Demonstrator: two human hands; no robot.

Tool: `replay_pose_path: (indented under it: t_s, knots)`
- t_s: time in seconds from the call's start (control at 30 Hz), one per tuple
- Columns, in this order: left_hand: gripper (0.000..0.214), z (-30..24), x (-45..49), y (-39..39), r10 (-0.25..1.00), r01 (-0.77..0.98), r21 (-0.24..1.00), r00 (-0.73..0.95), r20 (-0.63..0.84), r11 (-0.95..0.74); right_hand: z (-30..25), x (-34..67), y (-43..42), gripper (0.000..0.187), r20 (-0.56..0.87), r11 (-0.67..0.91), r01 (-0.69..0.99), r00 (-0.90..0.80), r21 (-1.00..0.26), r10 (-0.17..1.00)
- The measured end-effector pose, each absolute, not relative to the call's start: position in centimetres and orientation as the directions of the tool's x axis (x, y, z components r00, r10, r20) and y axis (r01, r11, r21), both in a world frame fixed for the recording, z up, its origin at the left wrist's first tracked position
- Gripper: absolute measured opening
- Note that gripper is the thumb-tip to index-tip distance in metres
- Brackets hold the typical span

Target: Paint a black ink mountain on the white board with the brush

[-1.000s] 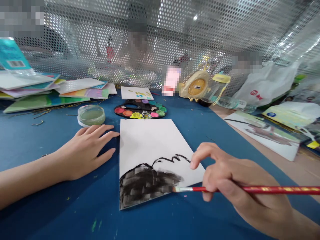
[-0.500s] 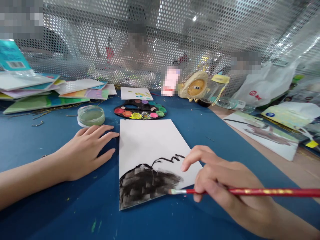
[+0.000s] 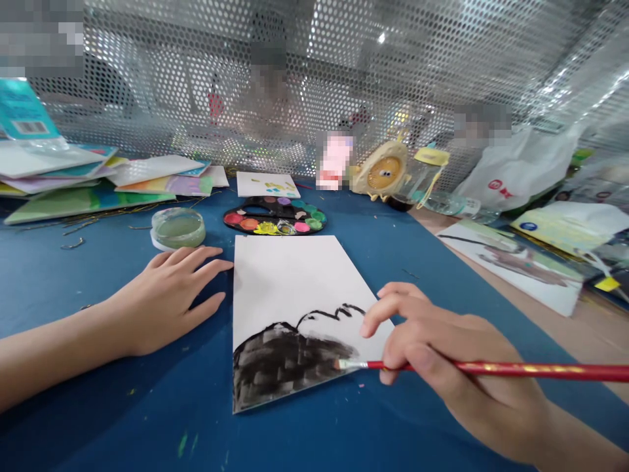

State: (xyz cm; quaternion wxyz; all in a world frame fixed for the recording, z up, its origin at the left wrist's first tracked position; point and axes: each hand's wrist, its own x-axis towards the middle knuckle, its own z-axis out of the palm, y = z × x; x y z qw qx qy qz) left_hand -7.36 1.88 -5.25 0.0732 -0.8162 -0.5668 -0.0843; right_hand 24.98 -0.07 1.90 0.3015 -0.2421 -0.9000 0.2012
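A white sheet of paper (image 3: 289, 275) lies on the blue table (image 3: 73, 275), its near part painted black (image 3: 280, 364). My right hand (image 3: 452, 367) is closed around a red paintbrush (image 3: 515, 370), whose bristle tip touches the right edge of the black patch. My left hand (image 3: 162, 298) lies flat and open on the table, fingertips at the paper's left edge.
A round paint palette (image 3: 275, 219) and a cup of greenish water (image 3: 178, 227) stand behind the paper. Stacked painted cards (image 3: 83, 177) lie at far left. A yellow fan (image 3: 386, 170), a plastic bag (image 3: 521, 167) and another painting (image 3: 521, 269) sit on the right. A perforated metal screen (image 3: 314, 72) closes the back.
My right hand and the brush first slid left along the paper's near edge, then lifted slightly, the tip staying at the black patch. My left hand has not moved.
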Motion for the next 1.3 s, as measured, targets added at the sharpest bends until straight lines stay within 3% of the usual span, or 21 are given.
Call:
replay_pose_path:
  t_s: [0.83,1.3]
  knots:
    - [0.054,-5.38,-7.44,1.92,0.912,0.939,-0.02,0.339,0.23,-0.344,1.94,25.18,-0.16,0.027,0.484,0.875,0.309,-0.74,-0.373,0.468]
    - [0.053,-5.42,-7.43,1.91,0.911,0.938,-0.025,0.343,0.23,-0.346,2.33,25.2,-0.4,0.035,0.493,0.872,0.293,-0.734,-0.393,0.468]
